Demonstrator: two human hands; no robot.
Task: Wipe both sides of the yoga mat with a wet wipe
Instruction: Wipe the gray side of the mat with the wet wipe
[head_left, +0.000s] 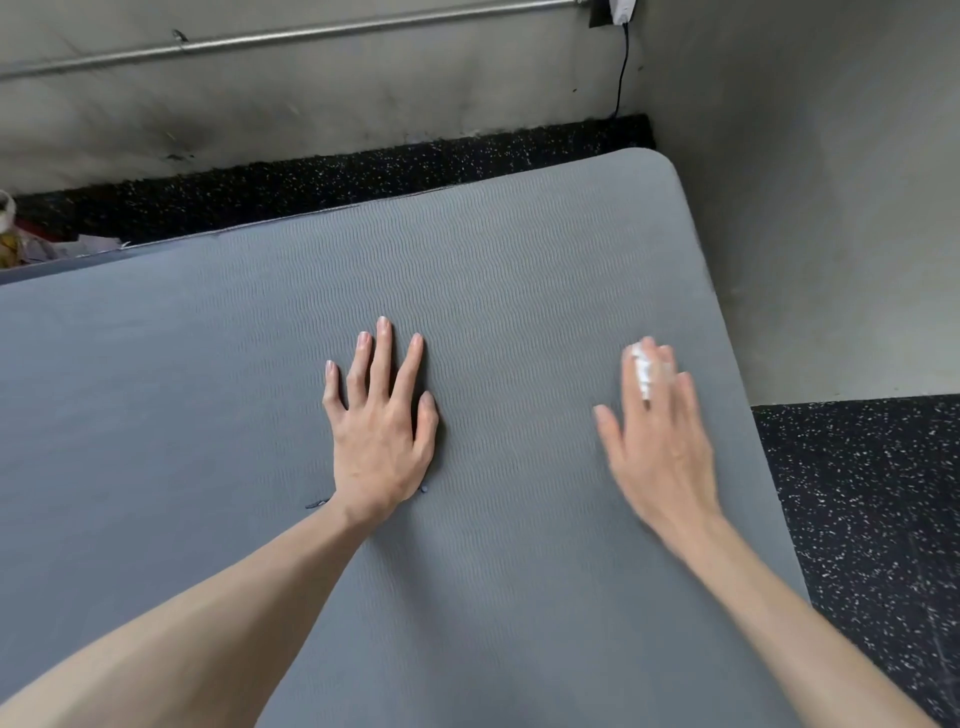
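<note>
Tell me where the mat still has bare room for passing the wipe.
The yoga mat is bare between both hands and its far edge, and left of the left hand. The right hand, with the wet wipe, is near the right edge.

A black rubber floor flecked with white runs to grey walls. The far wall is scuffed with dark smudges and carries a metal pipe. A black cable drops down the corner beside the right wall.
</note>
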